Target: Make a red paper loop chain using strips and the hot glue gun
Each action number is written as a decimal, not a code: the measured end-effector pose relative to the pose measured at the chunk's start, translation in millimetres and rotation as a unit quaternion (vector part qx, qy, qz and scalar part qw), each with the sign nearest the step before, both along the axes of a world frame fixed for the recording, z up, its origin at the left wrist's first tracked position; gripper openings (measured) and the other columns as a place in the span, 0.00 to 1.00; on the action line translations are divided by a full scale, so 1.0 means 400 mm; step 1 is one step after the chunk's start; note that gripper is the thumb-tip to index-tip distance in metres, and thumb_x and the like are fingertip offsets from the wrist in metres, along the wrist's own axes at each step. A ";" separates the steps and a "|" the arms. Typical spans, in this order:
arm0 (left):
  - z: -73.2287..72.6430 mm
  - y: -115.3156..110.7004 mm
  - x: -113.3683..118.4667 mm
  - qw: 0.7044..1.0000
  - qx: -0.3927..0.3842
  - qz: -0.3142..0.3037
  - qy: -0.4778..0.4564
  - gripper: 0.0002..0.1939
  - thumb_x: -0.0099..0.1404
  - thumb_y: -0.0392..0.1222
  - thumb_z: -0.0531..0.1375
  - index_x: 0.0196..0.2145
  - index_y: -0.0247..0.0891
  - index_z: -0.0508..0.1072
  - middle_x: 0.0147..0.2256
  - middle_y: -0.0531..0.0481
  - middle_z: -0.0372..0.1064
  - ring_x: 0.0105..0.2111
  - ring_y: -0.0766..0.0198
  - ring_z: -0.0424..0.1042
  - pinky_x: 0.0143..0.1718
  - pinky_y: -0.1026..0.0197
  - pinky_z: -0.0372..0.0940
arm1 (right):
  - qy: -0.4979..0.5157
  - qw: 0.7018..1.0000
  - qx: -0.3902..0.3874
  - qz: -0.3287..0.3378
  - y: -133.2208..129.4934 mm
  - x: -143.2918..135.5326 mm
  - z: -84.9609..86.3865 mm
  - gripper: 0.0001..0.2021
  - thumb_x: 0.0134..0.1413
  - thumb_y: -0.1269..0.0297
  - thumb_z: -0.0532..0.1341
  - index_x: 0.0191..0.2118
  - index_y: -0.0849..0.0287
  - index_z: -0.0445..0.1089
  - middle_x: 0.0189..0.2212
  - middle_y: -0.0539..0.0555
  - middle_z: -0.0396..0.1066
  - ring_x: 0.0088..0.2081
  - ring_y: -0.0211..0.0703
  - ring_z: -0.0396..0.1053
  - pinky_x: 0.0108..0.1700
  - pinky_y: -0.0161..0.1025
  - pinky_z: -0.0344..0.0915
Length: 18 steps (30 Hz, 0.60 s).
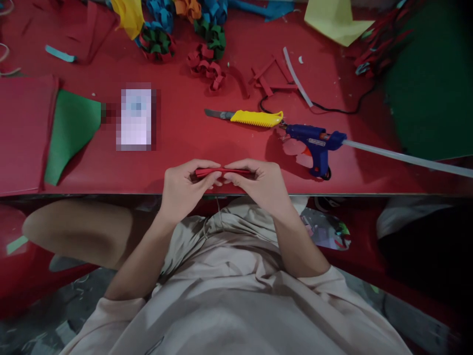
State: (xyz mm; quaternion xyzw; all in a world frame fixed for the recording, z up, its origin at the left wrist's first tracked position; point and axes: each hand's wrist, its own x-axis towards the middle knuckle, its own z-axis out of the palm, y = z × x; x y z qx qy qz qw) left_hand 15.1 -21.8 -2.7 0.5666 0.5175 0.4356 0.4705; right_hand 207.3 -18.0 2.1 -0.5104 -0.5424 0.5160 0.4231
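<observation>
A narrow folded red strip [207,172], which looks like paper or felt, lies level between my two hands above the front edge of the red table. My left hand [186,185] pinches its left half between thumb and fingers. At the other half, my right hand [260,182] grips it the same way, and the fingertips of both hands nearly meet at the middle. Beyond them lies a yellow utility knife [256,118] with its blade out to the left. A blue hot glue gun [314,140] rests to the right of my right hand, a long glue stick [406,158] in its back.
A pixelated pale rectangle [136,118], green sheet [72,133] and red sheets [24,133] lie left. Chains of curled strips [205,66], red scraps [273,79] and a short glue stick [297,76] lie farther back. A black cord [340,111] runs right, near a dark green sheet [439,93].
</observation>
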 end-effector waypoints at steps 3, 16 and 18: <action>0.008 0.002 -0.006 0.999 -0.026 -0.020 -0.010 0.12 0.68 0.48 0.69 0.43 0.37 0.82 0.34 0.49 0.82 0.33 0.61 0.84 0.37 0.66 0.80 | 0.014 1.000 -0.017 -0.011 0.000 -0.001 -0.005 0.06 0.56 0.64 0.70 0.37 0.59 0.82 0.30 0.52 0.83 0.33 0.41 0.82 0.37 0.35 0.79; 0.018 0.012 -0.046 0.995 -0.071 -0.071 0.022 0.17 0.72 0.54 0.63 0.47 0.37 0.79 0.34 0.47 0.81 0.33 0.59 0.83 0.33 0.64 0.79 | 0.046 0.995 -0.070 0.047 0.002 0.027 0.001 0.13 0.62 0.58 0.68 0.48 0.59 0.81 0.32 0.53 0.83 0.34 0.41 0.83 0.37 0.35 0.81; 0.021 0.011 -0.039 0.996 -0.070 -0.058 0.014 0.17 0.71 0.53 0.65 0.46 0.36 0.79 0.33 0.47 0.81 0.32 0.60 0.83 0.32 0.65 0.79 | 0.040 0.996 -0.065 0.048 0.002 0.023 0.004 0.14 0.61 0.58 0.68 0.48 0.59 0.81 0.32 0.53 0.83 0.33 0.41 0.83 0.36 0.35 0.80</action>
